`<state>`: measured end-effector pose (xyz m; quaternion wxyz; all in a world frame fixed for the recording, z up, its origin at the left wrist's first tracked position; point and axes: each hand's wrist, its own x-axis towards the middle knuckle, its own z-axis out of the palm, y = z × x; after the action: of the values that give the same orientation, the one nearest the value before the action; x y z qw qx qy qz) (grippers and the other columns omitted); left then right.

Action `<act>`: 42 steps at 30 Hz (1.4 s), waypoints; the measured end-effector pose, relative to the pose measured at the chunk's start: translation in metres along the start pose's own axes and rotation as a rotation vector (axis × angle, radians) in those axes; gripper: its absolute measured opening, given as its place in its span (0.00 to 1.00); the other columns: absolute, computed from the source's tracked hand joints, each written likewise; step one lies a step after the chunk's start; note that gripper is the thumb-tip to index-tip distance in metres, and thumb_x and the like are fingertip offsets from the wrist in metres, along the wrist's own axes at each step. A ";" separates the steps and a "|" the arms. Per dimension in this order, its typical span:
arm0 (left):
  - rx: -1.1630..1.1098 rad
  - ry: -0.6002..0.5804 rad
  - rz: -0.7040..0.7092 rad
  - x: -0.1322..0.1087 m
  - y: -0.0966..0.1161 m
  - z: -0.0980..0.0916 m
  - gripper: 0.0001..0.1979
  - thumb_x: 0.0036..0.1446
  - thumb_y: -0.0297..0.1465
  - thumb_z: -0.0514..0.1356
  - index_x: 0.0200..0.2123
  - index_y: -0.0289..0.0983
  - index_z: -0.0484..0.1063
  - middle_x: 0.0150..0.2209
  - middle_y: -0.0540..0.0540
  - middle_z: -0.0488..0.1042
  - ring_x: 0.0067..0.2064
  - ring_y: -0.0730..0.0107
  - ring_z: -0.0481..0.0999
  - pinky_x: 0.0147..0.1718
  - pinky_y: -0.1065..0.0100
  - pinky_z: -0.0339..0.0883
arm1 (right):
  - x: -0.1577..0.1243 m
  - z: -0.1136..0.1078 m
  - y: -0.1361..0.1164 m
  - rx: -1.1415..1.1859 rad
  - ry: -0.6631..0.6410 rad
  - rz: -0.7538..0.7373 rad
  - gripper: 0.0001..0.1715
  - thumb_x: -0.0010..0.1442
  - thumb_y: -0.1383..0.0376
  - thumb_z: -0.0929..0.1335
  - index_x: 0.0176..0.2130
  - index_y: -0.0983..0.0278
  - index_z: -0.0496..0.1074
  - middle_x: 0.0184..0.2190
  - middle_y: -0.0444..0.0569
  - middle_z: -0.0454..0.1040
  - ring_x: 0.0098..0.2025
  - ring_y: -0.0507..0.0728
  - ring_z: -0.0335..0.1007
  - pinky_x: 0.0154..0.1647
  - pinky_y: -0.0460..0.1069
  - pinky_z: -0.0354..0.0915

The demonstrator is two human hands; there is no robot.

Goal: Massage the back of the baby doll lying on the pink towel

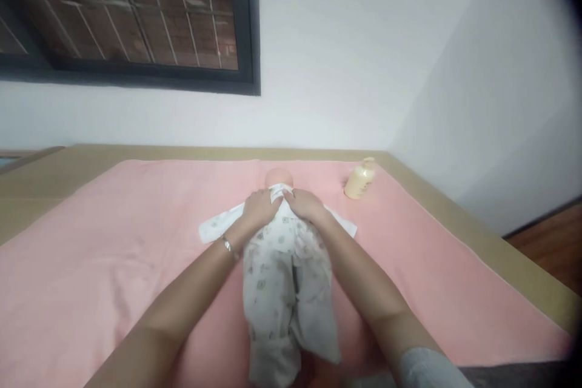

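A baby romper [273, 267], white with small printed motifs, covers a small doll-like figure lying on its back. The figure's round bald head [279, 177] shows beyond the collar, its face not clear from here. My left hand [261, 207] is closed on the romper at one shoulder, thumb near the neckline. Across from it, my right hand [305, 204] grips the other shoulder, with its thumb at the collar too. Both sleeves spread out sideways, and the legs hang toward me. My palms hide most of the upper chest sides.
Under the romper lies a pink blanket [150, 224] over a tan board-like surface [36, 194]. A cream pump bottle [359, 180] stands at the back right. Behind are a white wall [341, 60] and a dark-framed barred window [136, 18].
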<state>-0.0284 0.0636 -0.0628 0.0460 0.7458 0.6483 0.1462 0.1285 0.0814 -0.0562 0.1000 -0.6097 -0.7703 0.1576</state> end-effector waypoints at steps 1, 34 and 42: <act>-0.023 -0.030 0.001 0.002 -0.003 -0.001 0.28 0.63 0.50 0.41 0.48 0.37 0.70 0.47 0.39 0.74 0.47 0.56 0.73 0.43 0.63 0.63 | -0.003 -0.002 -0.002 0.002 -0.005 -0.003 0.41 0.68 0.47 0.47 0.51 0.71 0.71 0.50 0.64 0.72 0.52 0.66 0.68 0.49 0.54 0.59; -0.082 0.020 -0.021 0.003 0.003 0.005 0.24 0.62 0.48 0.46 0.43 0.34 0.68 0.42 0.38 0.74 0.44 0.55 0.72 0.43 0.60 0.62 | -0.001 0.009 -0.006 -0.044 0.071 0.015 0.38 0.69 0.50 0.46 0.49 0.71 0.70 0.49 0.64 0.72 0.53 0.65 0.65 0.60 0.62 0.43; 0.065 0.090 -0.061 -0.009 0.013 0.009 0.21 0.63 0.45 0.46 0.43 0.34 0.68 0.46 0.36 0.72 0.48 0.53 0.70 0.48 0.57 0.59 | -0.001 0.006 -0.007 0.009 0.057 -0.031 0.36 0.70 0.53 0.45 0.46 0.67 0.72 0.47 0.60 0.74 0.51 0.62 0.68 0.60 0.60 0.45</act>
<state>-0.0147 0.0540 -0.0694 -0.0031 0.7193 0.6768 0.1569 0.1207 0.0780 -0.0594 0.1272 -0.6016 -0.7756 0.1422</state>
